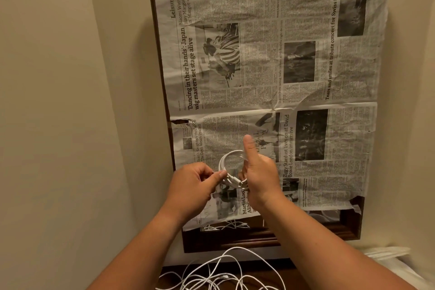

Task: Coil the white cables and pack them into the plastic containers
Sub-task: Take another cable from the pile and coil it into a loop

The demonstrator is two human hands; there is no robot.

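White cables (231,165), black-and-white newspaper (270,73)

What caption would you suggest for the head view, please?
The left hand and right hand hold a coiled white cable over newspaper; loose cables lie nearer.

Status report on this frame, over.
Hands: left hand pinches, right hand grips coiled cable over newspaper. Below, loose cables tangled, uncoiled.

A: Identify the enclosing surfaces.
B: Plain cream walls (58,101); two planes meet at a corner on the left.
A: Furniture?
B: One dark wooden table (235,241) with a moulded front edge. Crumpled newspaper (270,66) sheets cover most of its top; wood shows at the near right corner.
A: Lighting?
B: Warm, dim, yellowish; source not visible.
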